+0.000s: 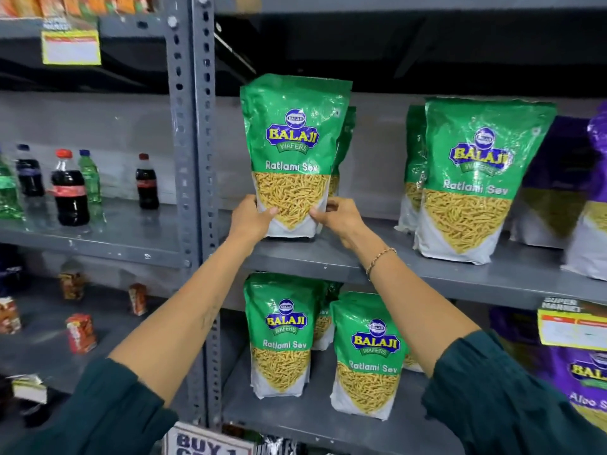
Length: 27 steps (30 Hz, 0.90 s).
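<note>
One green sev pouch [292, 152] upright at left end of middle shelf [315, 257], base on or just above it. Left grip [249, 220] and right grip [338, 220] pinch lower corners, thumbs on front. Likely light, slick crinkly film, brittle contents: hold low at sides, no squeezing. Twin pouch [473, 178] stands well right.

The grey metal shelf [305, 257] carries a green snack packet [295, 152] standing upright at its left end. Well apart to the right stands a second green packet [473, 178], another just behind it. Purple packets [555, 159] stand at the far right.
</note>
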Tool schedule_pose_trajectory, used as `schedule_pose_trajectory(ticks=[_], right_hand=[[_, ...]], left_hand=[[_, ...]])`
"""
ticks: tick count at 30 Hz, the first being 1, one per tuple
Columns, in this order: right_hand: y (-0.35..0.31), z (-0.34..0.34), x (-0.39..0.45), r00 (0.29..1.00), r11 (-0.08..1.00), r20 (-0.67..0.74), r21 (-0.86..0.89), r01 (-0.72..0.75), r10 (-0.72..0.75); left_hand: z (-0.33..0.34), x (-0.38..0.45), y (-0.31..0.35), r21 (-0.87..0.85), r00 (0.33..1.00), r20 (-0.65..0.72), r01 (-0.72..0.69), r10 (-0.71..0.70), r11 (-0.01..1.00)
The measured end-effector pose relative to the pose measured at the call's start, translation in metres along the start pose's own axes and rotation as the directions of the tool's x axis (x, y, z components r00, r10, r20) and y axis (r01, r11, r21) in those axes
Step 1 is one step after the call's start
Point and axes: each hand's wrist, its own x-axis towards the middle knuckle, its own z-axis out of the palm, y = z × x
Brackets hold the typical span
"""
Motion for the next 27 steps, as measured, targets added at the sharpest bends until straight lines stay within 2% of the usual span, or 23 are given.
schedule_pose_trajectory(ticks=[5,12,16,18,20,22,24,25,27], right_hand=[[0.003,-0.013,-0.007,0.994,0.998,-0.112,-0.06,0.0,-0.007],[0.009,-0.013,-0.016,0.982,0.993,-0.188,-0.122,-0.007,-0.016],[0.012,-0.013,-0.018,0.977,0.987,-0.206,-0.158,0.021,-0.053],[0.012,-0.013,-0.021,0.982,0.985,-0.176,-0.167,0.032,-0.061],[0.011,-0.014,-0.026,0.987,0.972,-0.146,-0.234,0.034,-0.07],[0.009,-0.016,-0.037,0.97,0.923,-0.186,-0.377,0.075,-0.155],[0.007,-0.019,-0.06,0.917,0.901,-0.27,-0.399,0.17,-0.293],[0.008,-0.022,-0.078,0.882,0.897,-0.308,-0.376,0.231,-0.356],[0.019,-0.027,-0.118,0.806,0.868,-0.36,-0.357,0.346,-0.469]], left_hand=[[0.01,0.007,-0.003,-0.139,0.991,0.135,0.027,-0.008,0.99],[0.019,0.017,-0.015,-0.208,0.972,0.236,0.053,-0.002,0.977],[0.021,0.02,-0.02,-0.199,0.953,0.301,0.04,0.022,0.979],[0.02,0.02,-0.021,-0.121,0.947,0.321,0.019,0.021,0.992],[0.017,0.014,-0.017,0.031,0.974,0.227,-0.018,0.011,0.999],[0.012,-0.007,-0.009,0.063,0.998,0.017,-0.069,0.068,0.996],[0.006,-0.044,0.001,-0.073,0.971,-0.16,-0.19,0.176,0.979],[0.005,-0.063,0.004,-0.151,0.96,-0.193,-0.235,0.204,0.96],[0.009,-0.094,0.001,-0.259,0.96,-0.167,-0.265,0.227,0.929]])
